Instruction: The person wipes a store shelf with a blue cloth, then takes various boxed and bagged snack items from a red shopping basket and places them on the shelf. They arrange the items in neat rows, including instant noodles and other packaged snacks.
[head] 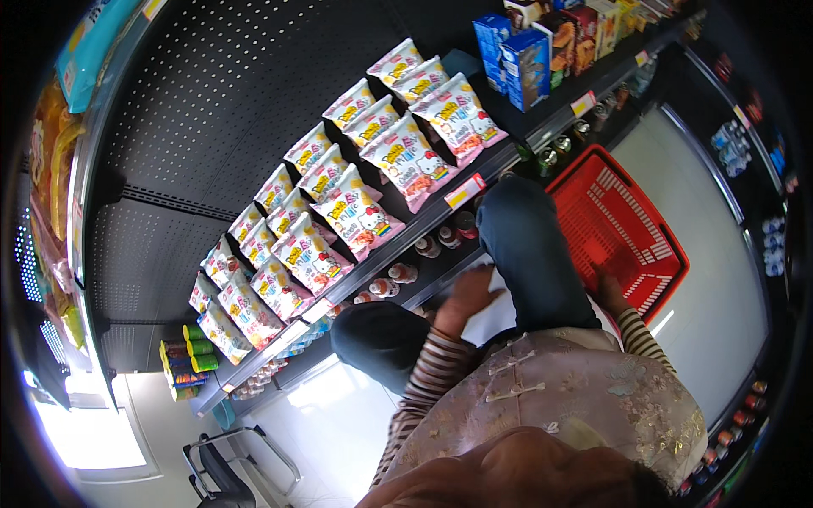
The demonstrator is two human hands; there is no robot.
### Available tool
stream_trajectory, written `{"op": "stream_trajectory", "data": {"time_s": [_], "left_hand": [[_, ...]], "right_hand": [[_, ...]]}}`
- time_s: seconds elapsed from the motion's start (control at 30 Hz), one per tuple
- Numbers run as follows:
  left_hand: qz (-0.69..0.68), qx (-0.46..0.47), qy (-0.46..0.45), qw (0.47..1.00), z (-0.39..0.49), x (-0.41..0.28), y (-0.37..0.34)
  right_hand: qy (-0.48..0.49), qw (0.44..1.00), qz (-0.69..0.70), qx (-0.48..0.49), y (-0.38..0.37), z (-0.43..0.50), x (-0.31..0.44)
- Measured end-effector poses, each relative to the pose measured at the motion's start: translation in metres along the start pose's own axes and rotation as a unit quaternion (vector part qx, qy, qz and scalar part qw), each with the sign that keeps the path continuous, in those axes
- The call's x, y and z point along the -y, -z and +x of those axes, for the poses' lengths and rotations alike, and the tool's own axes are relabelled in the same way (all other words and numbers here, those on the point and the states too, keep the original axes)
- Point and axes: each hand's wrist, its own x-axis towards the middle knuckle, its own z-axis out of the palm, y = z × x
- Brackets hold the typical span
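My left hand (467,301) is in front of my body between my bent knees, blurred, with nothing seen in it. Its fingers point towards the lower shelf, and the thumb stands apart. Beside my right knee, my right hand (610,292) is at the near side of a red plastic shopping basket (674,254); whether its fingers grip the basket is unclear. No goods show inside the basket, which is on the floor. Ahead, pink-and-white snack bags (359,213) with a cartoon cat stand in rows on a black shelf (387,222).
Bottles (403,273) line the lower shelf. Boxed snacks (526,66) stand at the upper right, and canisters (197,348) at the shelf's left end. A metal-framed chair (244,454) is at lower left. More shelving with bottles (730,146) runs along the right.
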Motion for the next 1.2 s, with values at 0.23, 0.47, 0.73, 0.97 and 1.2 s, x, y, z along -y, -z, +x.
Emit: {"op": "stream_trajectory", "data": {"time_s": [0.23, 0.47, 0.73, 0.97, 1.2], "left_hand": [[-0.04, -0.161, -0.133, 0.977, 0.063, 0.012, 0.196], [-0.443, -0.252, 0.008, 0.861, 0.132, 0.039, 0.18], [-0.552, -0.228, 0.014, 0.802, 0.144, 0.046, 0.164], [-0.444, -0.28, -0.028, 0.85, 0.13, 0.031, 0.15], [-0.376, -0.226, -0.085, 0.894, 0.079, -0.001, 0.173]], "right_hand": [[0.162, 0.964, 0.157, -0.143, 0.093, 0.159, 0.2], [0.203, 0.932, 0.203, -0.222, 0.079, 0.303, 0.296], [0.174, 0.951, 0.203, -0.156, 0.052, 0.351, 0.3], [0.083, 0.926, 0.303, -0.207, 0.075, 0.351, 0.329], [0.392, 0.867, 0.251, -0.181, 0.076, 0.239, 0.378]]}}
